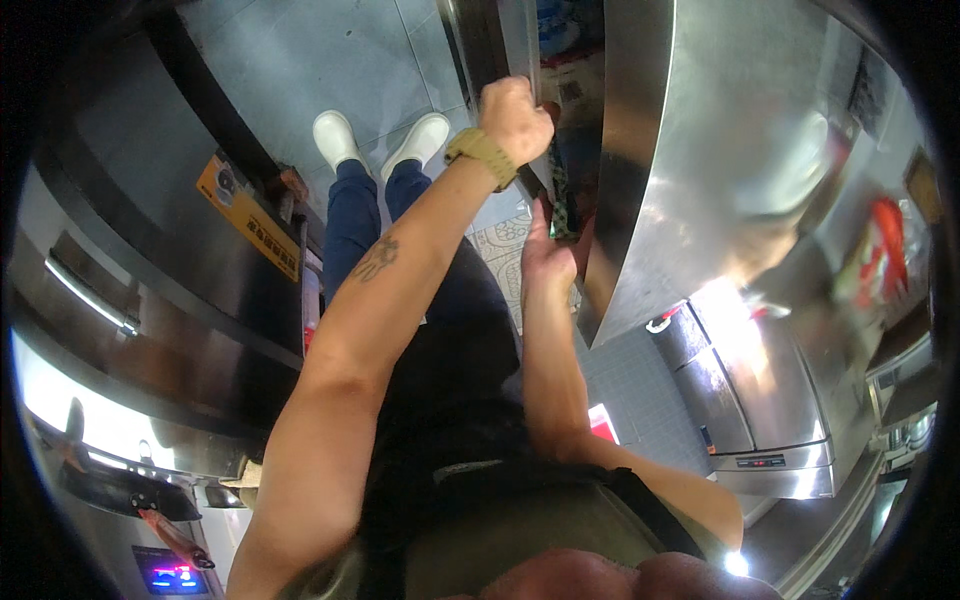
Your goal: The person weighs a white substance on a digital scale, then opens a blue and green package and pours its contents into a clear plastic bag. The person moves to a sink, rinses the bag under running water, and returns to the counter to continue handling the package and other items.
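Note:
My left hand (pixel 517 124), with a tan watch (pixel 480 154) at the wrist, is curled into a fist over the edge of a dark metal panel (pixel 491 45). The panel seems to be an open cabinet door or drawer front, but I cannot tell which. Nearer my body, my right hand (pixel 547 259) is at the panel's near end, thumb along it and the other fingers largely hidden. Beside that thumb runs a strip with a green pattern (pixel 559 202). Past the panel, a dark opening (pixel 571 67) under the steel worktop holds objects too dim to name.
A stainless steel worktop (pixel 712 150) stands close on the right, its edge beside my right hand. On the left are a steel appliance with a handle (pixel 90 296) and a frying pan (pixel 124 491). Steel cabinet doors (pixel 757 375) stand at lower right. My white shoes (pixel 335 139) are on grey floor tiles (pixel 360 45).

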`<state>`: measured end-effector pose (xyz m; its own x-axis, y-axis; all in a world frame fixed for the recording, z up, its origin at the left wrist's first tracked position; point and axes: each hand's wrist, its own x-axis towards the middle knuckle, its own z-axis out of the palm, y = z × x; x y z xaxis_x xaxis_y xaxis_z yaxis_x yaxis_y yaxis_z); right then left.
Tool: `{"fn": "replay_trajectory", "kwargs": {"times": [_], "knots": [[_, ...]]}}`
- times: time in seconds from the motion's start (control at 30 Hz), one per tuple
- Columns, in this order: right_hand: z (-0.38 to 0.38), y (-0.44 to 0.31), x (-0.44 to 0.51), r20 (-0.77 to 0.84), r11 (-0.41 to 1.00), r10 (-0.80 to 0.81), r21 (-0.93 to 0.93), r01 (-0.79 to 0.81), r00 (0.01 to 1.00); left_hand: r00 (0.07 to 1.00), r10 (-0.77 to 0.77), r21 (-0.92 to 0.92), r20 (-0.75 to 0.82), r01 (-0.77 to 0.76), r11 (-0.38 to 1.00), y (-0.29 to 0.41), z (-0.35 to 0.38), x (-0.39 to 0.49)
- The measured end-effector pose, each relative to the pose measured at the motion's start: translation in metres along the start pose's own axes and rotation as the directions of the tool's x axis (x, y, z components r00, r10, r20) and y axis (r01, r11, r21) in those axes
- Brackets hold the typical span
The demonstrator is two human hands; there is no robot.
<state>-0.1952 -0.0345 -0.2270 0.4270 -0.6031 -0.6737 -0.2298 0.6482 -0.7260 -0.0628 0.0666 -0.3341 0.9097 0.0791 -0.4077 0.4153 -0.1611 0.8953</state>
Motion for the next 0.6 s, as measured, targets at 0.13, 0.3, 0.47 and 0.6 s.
{"fn": "replay_trajectory", "kwargs": {"times": [0.13,0.3,0.47,0.6], "knots": [[-0.027,0.004,-0.072,-0.14,0.932,0.33,-0.107,-0.346,0.933,0.904,-0.113,0.26,0.412,0.002,0.966,-0.007,0.046,-0.001],[-0.069,-0.005,-0.156,0.16,0.35,0.378,-0.937,0.019,0.912,0.881,0.016,0.395,0.473,-0.228,0.89,-0.013,0.081,-0.011],[-0.084,-0.011,-0.17,0.264,-0.076,0.557,-0.928,0.365,0.787,0.93,-0.032,0.228,0.365,-0.056,0.972,-0.01,0.12,-0.015],[-0.092,-0.004,-0.163,0.274,-0.298,0.651,-0.766,0.57,0.708,0.917,-0.126,0.236,0.378,0.037,0.971,-0.011,0.134,-0.024]]}}
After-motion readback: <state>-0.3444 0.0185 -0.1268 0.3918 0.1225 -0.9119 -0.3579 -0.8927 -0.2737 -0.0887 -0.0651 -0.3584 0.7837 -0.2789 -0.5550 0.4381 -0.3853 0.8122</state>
